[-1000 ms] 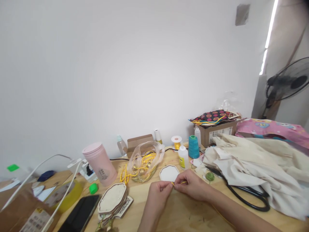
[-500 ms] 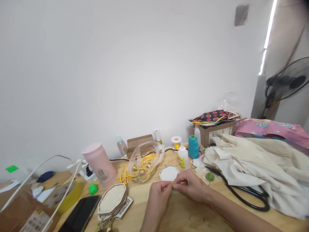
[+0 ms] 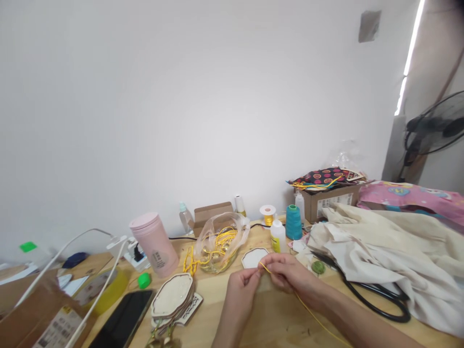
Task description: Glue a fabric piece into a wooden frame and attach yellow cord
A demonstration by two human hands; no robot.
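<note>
My left hand (image 3: 242, 287) and my right hand (image 3: 290, 274) meet over the front of the wooden table. Both have thumb and fingers pinched on a thin yellow cord (image 3: 303, 304). From the fingertips the cord passes my right hand and trails down toward the bottom edge. Whatever lies right between the fingertips is too small to make out. Just behind my hands lies a white scalloped plaque (image 3: 253, 257), partly covered by my right fingers. A white glue bottle (image 3: 278, 237) stands behind my right hand.
Left are stacked plaques (image 3: 173, 295), a phone (image 3: 122, 319) and a pink cup (image 3: 155, 244). A plastic bag of yellow cords (image 3: 221, 244) and a teal thread cone (image 3: 293, 222) stand behind. Right lie black-handled scissors (image 3: 380, 302) under cream cloth (image 3: 391, 241).
My right fingers have shifted their pinch, and more yellow cord shows at the fingertips and below my right hand. The view has swung slightly left.
</note>
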